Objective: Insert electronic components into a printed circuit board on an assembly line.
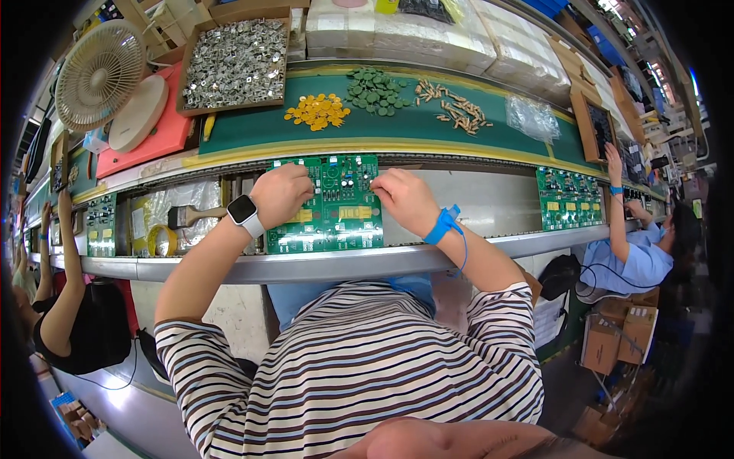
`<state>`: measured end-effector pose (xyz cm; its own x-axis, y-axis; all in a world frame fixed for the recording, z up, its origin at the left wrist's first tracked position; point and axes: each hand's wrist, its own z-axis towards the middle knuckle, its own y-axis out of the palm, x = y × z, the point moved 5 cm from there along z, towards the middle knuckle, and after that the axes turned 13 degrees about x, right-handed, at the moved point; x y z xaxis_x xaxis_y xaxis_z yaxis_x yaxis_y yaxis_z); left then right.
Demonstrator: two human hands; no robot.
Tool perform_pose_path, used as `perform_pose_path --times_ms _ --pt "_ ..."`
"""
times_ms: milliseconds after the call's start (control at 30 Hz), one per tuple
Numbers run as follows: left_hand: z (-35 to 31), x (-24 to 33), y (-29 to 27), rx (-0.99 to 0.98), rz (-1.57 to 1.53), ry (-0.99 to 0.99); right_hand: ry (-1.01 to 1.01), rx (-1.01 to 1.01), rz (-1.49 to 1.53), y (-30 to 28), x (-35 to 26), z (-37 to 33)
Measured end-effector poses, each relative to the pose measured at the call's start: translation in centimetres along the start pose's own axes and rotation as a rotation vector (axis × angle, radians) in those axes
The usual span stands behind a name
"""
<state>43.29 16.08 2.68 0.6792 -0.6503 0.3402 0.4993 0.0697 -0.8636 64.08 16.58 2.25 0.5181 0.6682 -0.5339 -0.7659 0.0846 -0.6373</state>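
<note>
A green circuit board [329,229] with yellow blocks and small upright parts lies on the line in front of me. Over its left part is my left hand [284,193], fingers curled together and pointing inward; a watch sits on that wrist. My right hand [407,200] is at the board's right edge, thumb and fingertips pinched near some small components. A blue wrist strap [445,223] with a cord is around the right wrist. Whatever either hand's fingertips hold is too small or hidden to make out.
Beyond the line lie piles of yellow discs [317,112], green discs [376,92] and tan cylindrical parts [459,107]. A box of metal parts [235,63], a fan [101,75] and a brush [191,216] are leftward. More boards [569,200] and a co-worker [631,256] are rightward.
</note>
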Motion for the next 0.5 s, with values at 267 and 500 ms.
perform_pose_path --times_ms 267,500 --pt "-0.23 -0.01 -0.01 0.034 -0.01 0.006 -0.117 0.03 -0.138 0.71 -0.67 -0.22" --pt "-0.27 0.0 -0.04 0.03 -0.019 -0.008 -0.091 0.053 -0.157 0.7 -0.77 -0.19"
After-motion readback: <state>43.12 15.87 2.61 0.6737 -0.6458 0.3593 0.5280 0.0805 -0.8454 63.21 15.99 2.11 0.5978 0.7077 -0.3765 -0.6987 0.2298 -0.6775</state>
